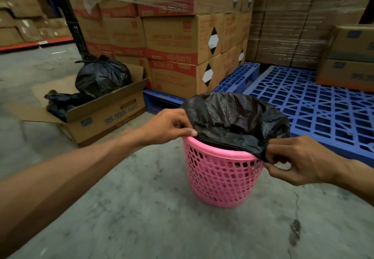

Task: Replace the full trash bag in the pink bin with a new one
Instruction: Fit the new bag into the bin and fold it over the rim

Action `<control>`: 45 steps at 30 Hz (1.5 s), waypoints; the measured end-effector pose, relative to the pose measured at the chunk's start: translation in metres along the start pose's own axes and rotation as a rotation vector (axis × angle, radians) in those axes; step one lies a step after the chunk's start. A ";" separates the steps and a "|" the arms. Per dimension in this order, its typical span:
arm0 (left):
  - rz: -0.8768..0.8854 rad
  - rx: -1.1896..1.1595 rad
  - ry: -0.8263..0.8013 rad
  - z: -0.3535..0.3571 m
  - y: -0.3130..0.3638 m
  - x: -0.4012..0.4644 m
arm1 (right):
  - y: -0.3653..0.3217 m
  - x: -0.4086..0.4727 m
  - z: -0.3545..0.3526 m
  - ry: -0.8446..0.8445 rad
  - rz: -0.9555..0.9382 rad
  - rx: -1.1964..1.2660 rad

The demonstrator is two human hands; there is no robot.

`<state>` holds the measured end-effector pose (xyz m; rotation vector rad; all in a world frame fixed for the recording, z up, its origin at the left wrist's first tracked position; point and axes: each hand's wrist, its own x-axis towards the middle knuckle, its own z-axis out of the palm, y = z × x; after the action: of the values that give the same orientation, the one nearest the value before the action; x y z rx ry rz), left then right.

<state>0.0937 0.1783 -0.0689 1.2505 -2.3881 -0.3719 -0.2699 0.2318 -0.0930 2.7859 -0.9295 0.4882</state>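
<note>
A grey concrete floor (141, 208) fills the lower half of the frame, scuffed and cracked toward the lower right. Across the top stand stacked cardboard cartons (172, 42) with red bands, partly under plastic wrap; their printing is blurred and mostly unreadable, and the stack is cut off by the top edge. At right a blue plastic pallet (303, 101) runs out of the frame, with more cartons on its far corner. In the upper left, orange warehouse racking (30, 42) is dim and soft. Left of centre an open cardboard box (105, 115) sits on the floor, holding a tied-off black trash bag (101, 76), knotted at the top; more crumpled black plastic lies at the box's left end, though whether it is one bag or several I cannot tell. Centre right, the pink bin (220, 179), a lattice basket, stands on the floor just in front of the pallet. A new black bag (236, 115) is draped over its far and right rim, while the near-left rim is bare pink; the inside of the bin is dark and hidden. The left hand (168, 126) pinches the bag's edge at the left rim between thumb and curled fingers. The right hand (299, 161) grips a bunch of the bag at the right rim, fingers closed around it, the fingertips hidden under the plastic.
</note>
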 end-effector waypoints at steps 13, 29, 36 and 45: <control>-0.075 -0.137 -0.098 -0.010 -0.005 -0.006 | -0.004 0.007 -0.006 -0.032 0.020 0.102; 0.061 -0.293 -0.172 -0.007 -0.027 -0.024 | 0.003 0.003 0.005 -0.003 -0.046 -0.034; 0.335 0.017 0.010 0.007 -0.032 -0.032 | -0.006 0.009 0.017 0.047 -0.115 -0.269; 0.406 0.185 0.169 0.031 -0.024 -0.043 | -0.007 0.014 0.018 0.039 -0.200 -0.353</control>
<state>0.1182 0.2022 -0.1159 0.7977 -2.4891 0.0774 -0.2507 0.2248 -0.1051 2.5017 -0.6452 0.3117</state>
